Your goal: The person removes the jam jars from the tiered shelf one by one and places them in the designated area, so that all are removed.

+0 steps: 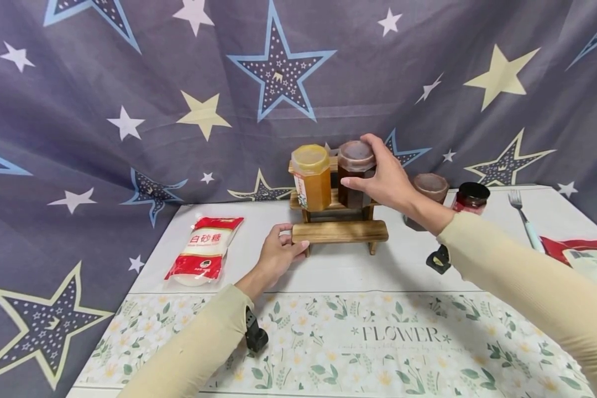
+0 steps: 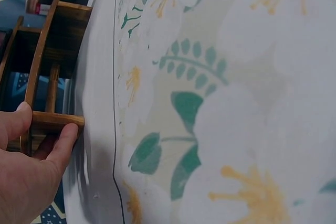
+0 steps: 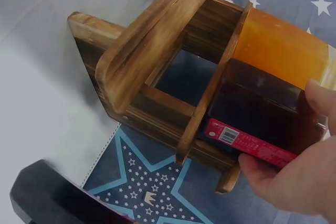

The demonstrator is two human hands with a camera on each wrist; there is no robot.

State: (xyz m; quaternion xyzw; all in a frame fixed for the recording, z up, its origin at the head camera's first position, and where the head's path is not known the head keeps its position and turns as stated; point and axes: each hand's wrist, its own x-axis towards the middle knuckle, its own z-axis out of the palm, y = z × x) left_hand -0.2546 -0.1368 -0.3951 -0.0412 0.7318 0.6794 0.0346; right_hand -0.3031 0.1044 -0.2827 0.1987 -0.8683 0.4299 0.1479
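A small tiered wooden rack point(image 1: 340, 232) stands at the back of the table. My left hand point(image 1: 276, 251) grips the left end of its lowest shelf, thumb in front; the left wrist view shows the thumb and fingers around the shelf's end point(image 2: 58, 119). On the tier above, a jar of amber honey point(image 1: 318, 185) with a yellow lid is at the left. Beside it is a dark brown jar point(image 1: 348, 190), held near its top by my right hand point(image 1: 393, 179). The right wrist view shows the dark jar's red barcode label point(image 3: 252, 142) and its base against the shelf.
Left of the rack lies a red-and-white sugar bag point(image 1: 205, 249). To the right, partly behind my right forearm, are another brown jar point(image 1: 430, 188) and a black-lidded jar point(image 1: 471, 196). Farther right lie a fork point(image 1: 524, 218) and a red packet point(image 1: 584, 260). Starry cloth point(image 1: 278, 72) hangs behind.
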